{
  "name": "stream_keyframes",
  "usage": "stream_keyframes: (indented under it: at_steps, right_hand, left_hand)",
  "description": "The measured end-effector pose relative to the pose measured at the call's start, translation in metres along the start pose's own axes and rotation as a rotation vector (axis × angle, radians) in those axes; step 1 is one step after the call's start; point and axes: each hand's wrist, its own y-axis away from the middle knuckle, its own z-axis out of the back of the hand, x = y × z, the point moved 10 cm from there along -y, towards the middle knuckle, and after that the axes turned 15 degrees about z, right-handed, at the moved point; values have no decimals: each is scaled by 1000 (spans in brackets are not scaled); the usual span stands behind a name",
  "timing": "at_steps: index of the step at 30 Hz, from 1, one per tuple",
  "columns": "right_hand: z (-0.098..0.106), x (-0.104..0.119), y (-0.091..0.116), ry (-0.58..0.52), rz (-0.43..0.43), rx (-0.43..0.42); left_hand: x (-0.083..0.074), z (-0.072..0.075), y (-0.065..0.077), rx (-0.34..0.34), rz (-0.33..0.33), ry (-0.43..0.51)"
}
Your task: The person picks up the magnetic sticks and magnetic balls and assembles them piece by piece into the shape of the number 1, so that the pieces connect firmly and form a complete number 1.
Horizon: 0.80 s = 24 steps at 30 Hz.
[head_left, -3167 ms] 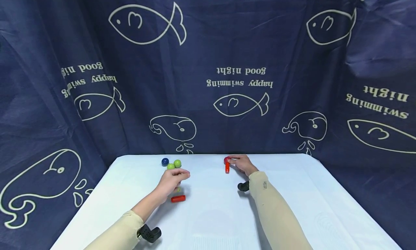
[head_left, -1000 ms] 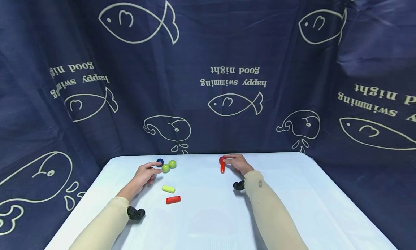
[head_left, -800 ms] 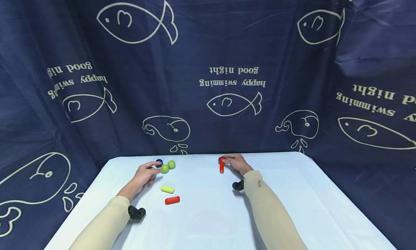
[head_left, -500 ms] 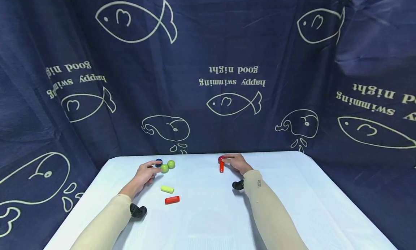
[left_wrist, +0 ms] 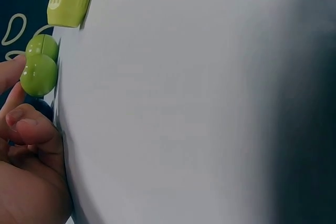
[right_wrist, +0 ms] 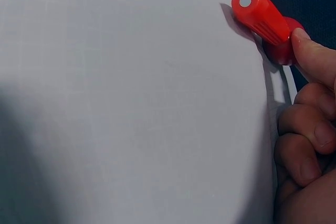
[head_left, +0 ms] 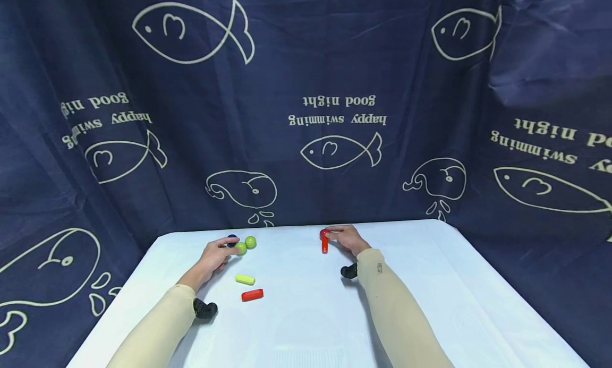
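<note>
At the left, my left hand (head_left: 213, 255) has its thumb and index finger around the nearer green ball (head_left: 241, 248), pinching it; in the left wrist view both fingertips touch this ball (left_wrist: 39, 75). The other green ball (head_left: 251, 242) sits against it. A dark blue ball (head_left: 231, 239) is partly hidden behind the index finger. At the back middle, my right hand (head_left: 348, 239) pinches a red ball (head_left: 323, 233). A red rod (head_left: 324, 245) touches that ball and points toward me; the right wrist view shows a silvery disc in its end (right_wrist: 245, 1).
Nearer me on the white table (head_left: 306, 325) lie a yellow-green rod (head_left: 245, 279) and another red rod (head_left: 252, 294). A dark blue curtain (head_left: 296, 65) with white fish and whales hangs along the table's back edge. Each wrist wears a black camera.
My left hand has moved from above the yellow-green rod back and left to the balls, and its thumb now overlaps the green ball more. My right hand stays on the red ball.
</note>
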Motion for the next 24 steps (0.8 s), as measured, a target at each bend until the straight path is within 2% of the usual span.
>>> stream_keyframes:
  at_steps: [7,19,24]
  right_hand:
    - [-2,3,0,-2,23,5]
    - [0,-1,0,18,-9,6]
    - [0,-4,-1,21,-27,5]
  left_hand:
    - [2,1,-2,-4,-18,-5]
    - [5,-2,-5,-13,31,-22]
    - [4,-1,-6,-41,37,-44]
